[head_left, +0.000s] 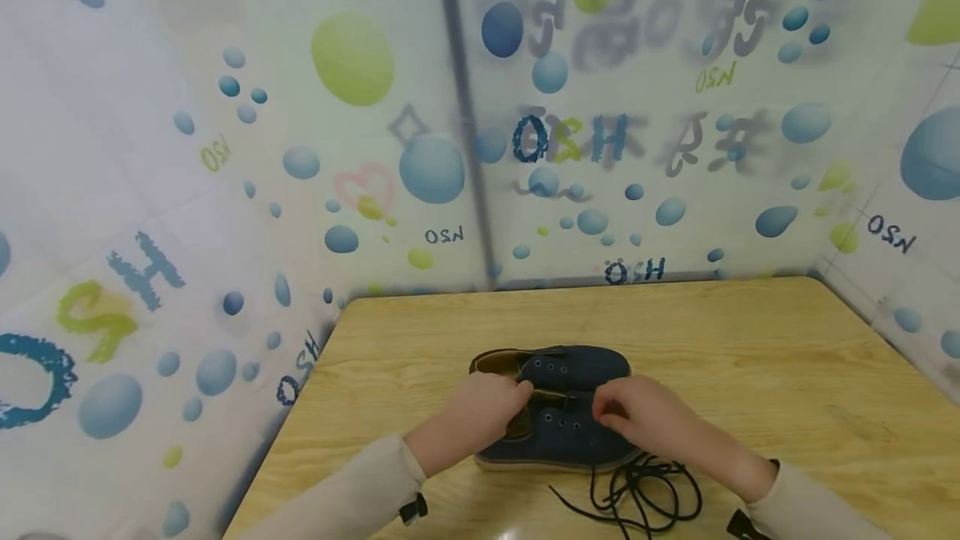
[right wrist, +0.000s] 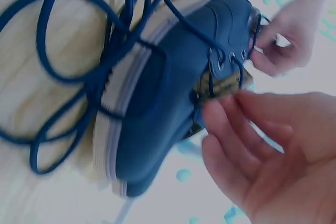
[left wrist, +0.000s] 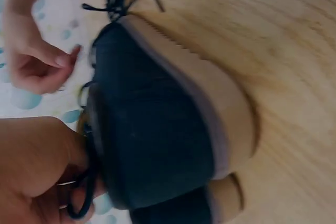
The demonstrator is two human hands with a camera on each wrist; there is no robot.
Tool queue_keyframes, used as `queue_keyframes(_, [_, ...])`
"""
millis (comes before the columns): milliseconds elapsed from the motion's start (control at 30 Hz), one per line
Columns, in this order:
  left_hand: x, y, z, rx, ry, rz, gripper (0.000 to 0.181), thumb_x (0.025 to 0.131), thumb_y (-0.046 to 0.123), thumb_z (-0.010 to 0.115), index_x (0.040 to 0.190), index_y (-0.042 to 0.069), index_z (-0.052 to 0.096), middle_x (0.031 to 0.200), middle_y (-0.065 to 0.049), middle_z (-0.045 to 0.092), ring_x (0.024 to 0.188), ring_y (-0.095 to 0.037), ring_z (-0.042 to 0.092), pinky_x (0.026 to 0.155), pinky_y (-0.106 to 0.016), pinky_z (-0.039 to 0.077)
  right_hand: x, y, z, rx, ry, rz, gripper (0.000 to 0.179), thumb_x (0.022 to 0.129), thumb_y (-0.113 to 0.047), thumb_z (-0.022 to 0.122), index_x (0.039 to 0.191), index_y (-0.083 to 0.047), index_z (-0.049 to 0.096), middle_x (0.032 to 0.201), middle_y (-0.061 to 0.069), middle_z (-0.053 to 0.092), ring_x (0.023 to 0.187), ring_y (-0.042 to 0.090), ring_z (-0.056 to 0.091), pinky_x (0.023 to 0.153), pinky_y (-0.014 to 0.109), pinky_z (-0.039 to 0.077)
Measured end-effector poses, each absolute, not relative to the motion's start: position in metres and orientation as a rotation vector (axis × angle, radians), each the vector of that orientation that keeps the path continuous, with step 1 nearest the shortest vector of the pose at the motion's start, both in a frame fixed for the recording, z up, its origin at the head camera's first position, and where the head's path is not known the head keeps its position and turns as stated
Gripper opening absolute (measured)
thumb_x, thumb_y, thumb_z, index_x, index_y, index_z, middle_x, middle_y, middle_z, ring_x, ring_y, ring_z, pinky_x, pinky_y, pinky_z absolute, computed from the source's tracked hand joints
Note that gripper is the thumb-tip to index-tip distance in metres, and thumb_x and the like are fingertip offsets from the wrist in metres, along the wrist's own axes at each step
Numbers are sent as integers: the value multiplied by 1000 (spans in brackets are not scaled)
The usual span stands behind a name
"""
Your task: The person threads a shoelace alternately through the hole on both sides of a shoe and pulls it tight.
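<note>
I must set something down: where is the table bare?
Bare table lies right of the right hand, left of the left hand, and beyond the shoes toward the wall. Crowded: between the hands, and the shoes' near side, where laces sprawl.

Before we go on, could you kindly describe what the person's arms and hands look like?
The left hand and right hand are without gloves. The arms wear long, plain off-white sleeves, left and right, ending at the wrists. A piece of black strap shows at each cuff; its details are too small to tell.
</note>
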State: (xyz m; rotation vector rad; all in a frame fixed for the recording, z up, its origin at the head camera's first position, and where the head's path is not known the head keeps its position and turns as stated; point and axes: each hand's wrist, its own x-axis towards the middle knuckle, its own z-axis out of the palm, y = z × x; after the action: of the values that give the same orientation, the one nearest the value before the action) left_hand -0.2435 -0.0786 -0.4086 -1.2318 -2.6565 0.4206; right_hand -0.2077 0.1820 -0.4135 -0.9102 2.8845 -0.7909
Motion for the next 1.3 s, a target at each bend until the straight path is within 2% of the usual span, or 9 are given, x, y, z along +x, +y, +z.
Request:
queue_keyframes(133, [-247, -79, -414, -1298, -2681, 477, 14, 90, 12, 70, 82, 23, 67, 65, 8, 62, 54, -3, 46, 48, -20, 35, -206, 190, -414, -1026, 2666, -719, 8, 90, -15, 71, 91, -23, 73, 84, -15, 69, 70, -8, 56, 62, 20, 49])
queue_keyframes(400, [-245, -77, -404, -1315, -2839, 256, 20, 98, 14, 57, 80, 20, 64, 57, 9, 41, 50, -4, 32, 45, -19, 23, -182, 156, -436, -1113, 2622, -621, 7, 88, -31, 73, 91, -24, 74, 73, -20, 64, 61, -12, 50, 57, 14, 43])
queue_keyframes(467, [-244, -77, -402, -1308, -2809, 222, 23, 99, 16, 56, 77, 20, 62, 57, 9, 38, 49, -5, 30, 44, -19, 21, -176, 146, -443, -1104, 2645, -576, 6, 87, -29, 74, 85, -24, 72, 65, -20, 57, 55, -10, 44, 53, 14, 39])
queue_keyframes(633, [-244, -76, -402, -1300, -2703, 112, 14, 99, 20, 57, 88, 19, 66, 58, 9, 50, 47, -2, 34, 45, -15, 23, -168, 131, -460, -1056, 2614, -574, 17, 86, -16, 72, 73, -23, 63, 58, -18, 42, 50, -4, 34, 49, 15, 33])
queue_keyframes(767, [-245, -75, -404, -1286, -2582, 14, 8, 99, 24, 60, 94, 21, 65, 76, 9, 61, 61, -2, 47, 53, -13, 36, -168, 129, -464, -1039, 2614, -613, 19, 83, -11, 71, 72, -24, 63, 59, -19, 45, 49, -4, 36, 49, 15, 34])
queue_keyframes(967, [-250, -74, -408, -1346, -2513, -25, 5, 99, 23, 60, 100, 21, 64, 97, 7, 62, 81, -7, 54, 69, -17, 47, -178, 137, -441, -1048, 2751, -837, 14, 82, -13, 69, 79, -24, 62, 59, -20, 46, 50, -7, 37, 50, 15, 36])
queue_keyframes(1133, [-252, -74, -411, -1405, -2555, -41, 9, 98, 21, 62, 105, 22, 68, 103, 8, 67, 88, -8, 60, 76, -18, 49, -196, 158, -404, -984, 2838, -1184, 18, 88, -8, 67, 84, -24, 59, 73, -12, 55, 56, -4, 43, 52, 19, 40])
queue_keyframes(1233, [-252, -74, -412, -1411, -2555, -45, 11, 98, 21, 62, 107, 22, 69, 106, 8, 69, 92, -7, 62, 80, -19, 51, -207, 169, -383, -889, 2749, -1413, 12, 92, -3, 63, 90, -15, 61, 85, -1, 63, 58, 3, 49, 54, 23, 46])
queue_keyframes(1300, [-252, -74, -412, -1405, -2559, -57, 12, 98, 21, 62, 107, 22, 69, 106, 8, 69, 94, -8, 63, 81, -19, 51, -214, 174, -370, -825, 2651, -1561, 4, 94, -3, 60, 95, -7, 61, 85, 4, 66, 57, 8, 54, 53, 27, 50])
